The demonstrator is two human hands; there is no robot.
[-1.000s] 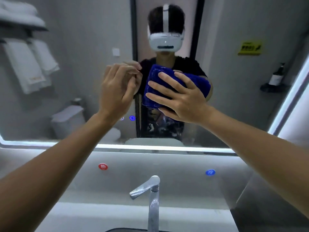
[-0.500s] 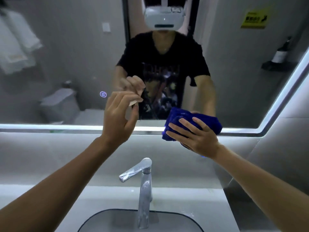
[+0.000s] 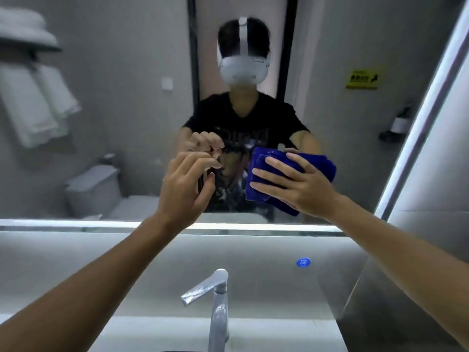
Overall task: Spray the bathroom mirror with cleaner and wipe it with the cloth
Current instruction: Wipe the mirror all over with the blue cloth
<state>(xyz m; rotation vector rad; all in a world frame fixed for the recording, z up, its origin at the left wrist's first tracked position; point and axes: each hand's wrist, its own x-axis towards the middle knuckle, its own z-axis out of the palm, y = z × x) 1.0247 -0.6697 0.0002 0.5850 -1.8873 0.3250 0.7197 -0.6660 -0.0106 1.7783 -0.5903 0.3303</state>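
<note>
Since a moment ago the blue cloth (image 3: 291, 179) has climbed back up the mirror (image 3: 114, 123). Right hand (image 3: 297, 186) presses it flat, fingers spread; left hand (image 3: 187, 184) pinches something small. The cloth looks soft, light and bunchy, best palmed broadly.

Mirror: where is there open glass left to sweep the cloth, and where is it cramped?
Open glass lies on the mirror left of the left hand, and right of the blue cloth up to the lit right edge. Above both hands is open too. It is cramped between the left hand and the right hand, which presses the cloth flat to the glass.
</note>
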